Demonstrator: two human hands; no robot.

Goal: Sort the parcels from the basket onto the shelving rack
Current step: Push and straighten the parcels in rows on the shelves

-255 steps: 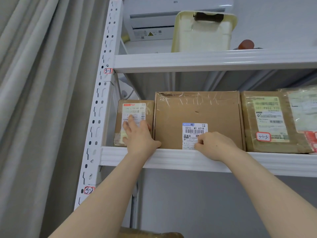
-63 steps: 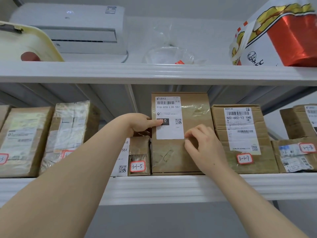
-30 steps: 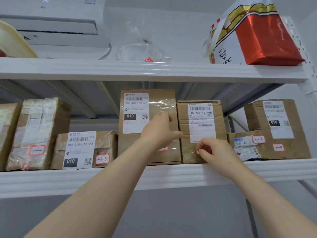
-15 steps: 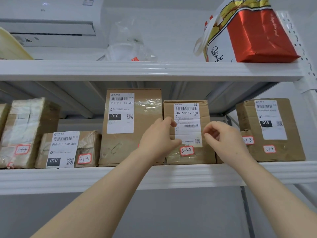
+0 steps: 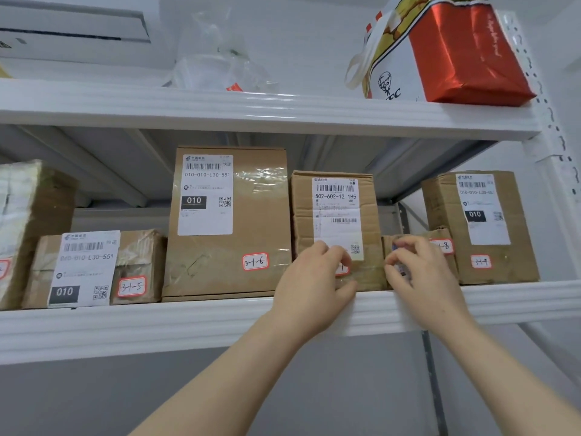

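Observation:
Brown cardboard parcels stand in a row on the white rack's middle shelf (image 5: 188, 322), each with a red-edged sticker. My left hand (image 5: 312, 278) rests with curled fingers against the lower front of the parcel labelled 502-602-12 (image 5: 336, 212) and covers its sticker. My right hand (image 5: 419, 272) is curled in front of the small low parcel marked 3-1-8 (image 5: 443, 243); I cannot tell whether it touches it. Left of them stand the tall parcel 3-1-6 (image 5: 229, 228) and the low parcel 3-1-5 (image 5: 94, 269). Parcel 3-1-9 (image 5: 484, 225) is at the far right.
A red and white KFC bag (image 5: 440, 51) and a clear plastic bag (image 5: 217, 64) sit on the top shelf (image 5: 251, 108). The rack's perforated right upright (image 5: 562, 171) is close to parcel 3-1-9. A taped parcel (image 5: 22, 228) stands at the far left.
My view and both hands shifted rightward along the shelf, from the leftmost parcels to 3-1-7 and 3-1-8. In the last half second both hands dropped lower on these parcels.

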